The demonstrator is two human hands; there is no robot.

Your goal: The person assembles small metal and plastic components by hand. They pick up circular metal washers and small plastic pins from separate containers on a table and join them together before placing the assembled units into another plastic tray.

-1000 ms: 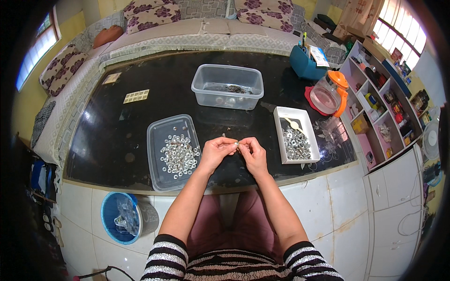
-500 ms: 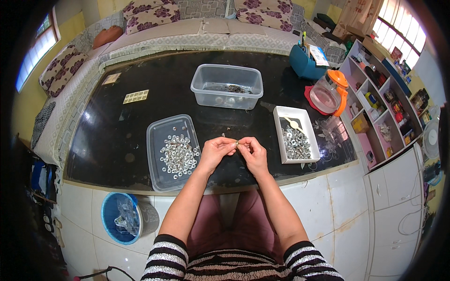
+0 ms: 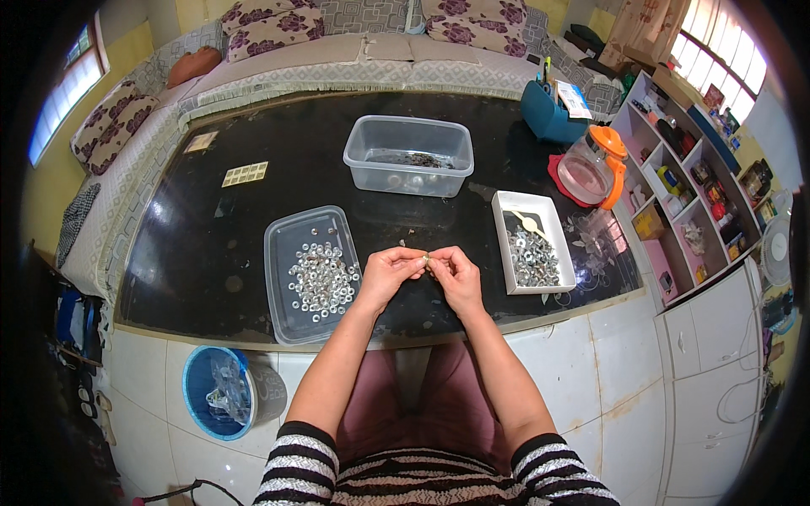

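- Nearest us, on the floor, we count one bucket [image 3: 268, 390] with a blue lining and some clear plastic inside.
- Next come two hands, the left hand [image 3: 391, 271] and the right hand [image 3: 456, 277], with their fingertips brought together. Each pinches at one small piece [image 3: 428, 258] between thumb and finger; it is mostly covered, so we cannot tell its exact form.
- That piece is above the near part of the dark table [image 3: 202, 278], between the tray and the box, and we judge the handling of it to be unfinished.
- To the left we see one shallow clear tray [image 3: 288, 239] bearing many ring-shaped pieces [image 3: 324, 278]: dozens, too crowded for a sure count. Two lie apart near its far end.
- To the right is one white box [image 3: 547, 290] with one pale spoon [image 3: 530, 224] and a heap of metal pieces [image 3: 533, 260], overlapping too much for us to count.
- By our reading, plenty remains in both containers, so the work seems well short of its end; which pieces are finished we cannot tell.
- Farther off stands one clear tub [image 3: 407, 180], with dark bits at its bottom that we cannot number.
- Beyond the box, we count one orange-lidded jug [image 3: 582, 177].
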